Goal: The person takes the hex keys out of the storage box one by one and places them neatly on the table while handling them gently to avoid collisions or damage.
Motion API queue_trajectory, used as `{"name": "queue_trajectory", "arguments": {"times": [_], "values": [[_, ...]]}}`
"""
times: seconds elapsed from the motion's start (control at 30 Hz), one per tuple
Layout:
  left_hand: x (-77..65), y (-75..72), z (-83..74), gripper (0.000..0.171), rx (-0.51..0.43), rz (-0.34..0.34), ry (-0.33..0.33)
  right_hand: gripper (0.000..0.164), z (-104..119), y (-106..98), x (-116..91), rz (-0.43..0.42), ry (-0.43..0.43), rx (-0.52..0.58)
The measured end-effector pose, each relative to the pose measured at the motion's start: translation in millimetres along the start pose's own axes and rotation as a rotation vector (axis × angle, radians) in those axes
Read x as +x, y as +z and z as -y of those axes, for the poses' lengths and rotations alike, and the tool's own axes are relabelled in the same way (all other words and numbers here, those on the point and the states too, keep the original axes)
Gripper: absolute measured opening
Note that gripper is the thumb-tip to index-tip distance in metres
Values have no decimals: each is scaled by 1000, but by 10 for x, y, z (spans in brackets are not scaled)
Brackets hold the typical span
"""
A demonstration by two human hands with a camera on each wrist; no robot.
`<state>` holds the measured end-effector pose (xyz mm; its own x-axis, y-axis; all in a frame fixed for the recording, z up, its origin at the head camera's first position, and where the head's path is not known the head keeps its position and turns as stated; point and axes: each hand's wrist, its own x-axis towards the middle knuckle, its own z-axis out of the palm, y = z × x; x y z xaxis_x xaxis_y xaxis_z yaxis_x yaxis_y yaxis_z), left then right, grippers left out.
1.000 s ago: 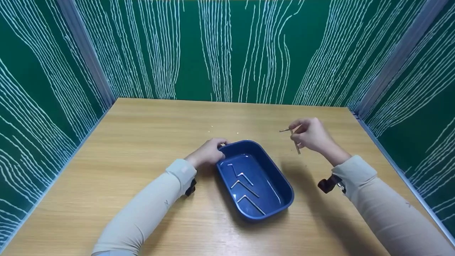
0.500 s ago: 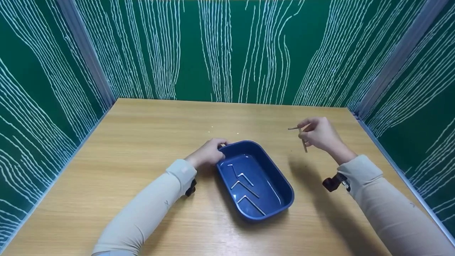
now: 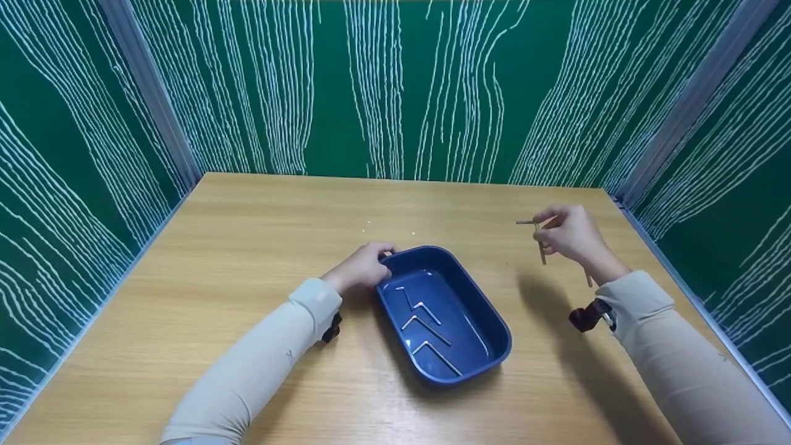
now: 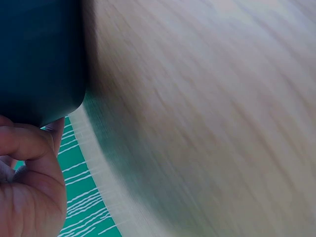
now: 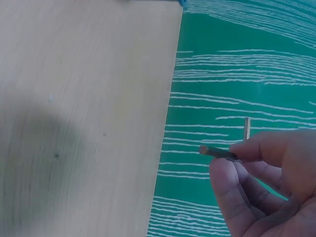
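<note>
My left hand (image 3: 364,266) grips the far left corner of a blue plastic tray (image 3: 474,287), thumb at the rim. In the left wrist view, the curled fingers (image 4: 34,153) meet the tray's dark wall (image 4: 44,59). Several L-shaped hex keys (image 3: 442,356) lie inside, spaced along the tray's left side. To the right, my right hand (image 3: 571,235) pinches a larger hex key (image 3: 542,252) between thumb and fingers, raised above the table. One arm points left and the other downward. The right wrist view shows this hex key (image 5: 217,151) at the fingertips.
A thin rod-like piece (image 3: 588,278) shows beside the right wrist, mostly hidden by it. Small pale specks (image 3: 413,233) dot the wooden table (image 3: 259,247) behind the tray. Green walls with white lines (image 3: 334,93) enclose the back and sides.
My right hand has moved to the right with the hex key, away from the tray. The thin rod beside its wrist has come into view. Left hand and tray have stayed put.
</note>
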<state>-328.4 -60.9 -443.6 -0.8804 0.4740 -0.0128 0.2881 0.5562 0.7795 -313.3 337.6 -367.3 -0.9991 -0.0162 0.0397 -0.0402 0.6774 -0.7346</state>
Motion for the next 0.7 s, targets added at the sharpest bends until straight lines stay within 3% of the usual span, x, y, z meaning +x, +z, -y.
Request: {"name": "queue_trajectory", "arguments": {"times": [0.7], "values": [[-4,-3,15,43,-22,4,-10,32,-269,-126,28,-46,62,39]]}}
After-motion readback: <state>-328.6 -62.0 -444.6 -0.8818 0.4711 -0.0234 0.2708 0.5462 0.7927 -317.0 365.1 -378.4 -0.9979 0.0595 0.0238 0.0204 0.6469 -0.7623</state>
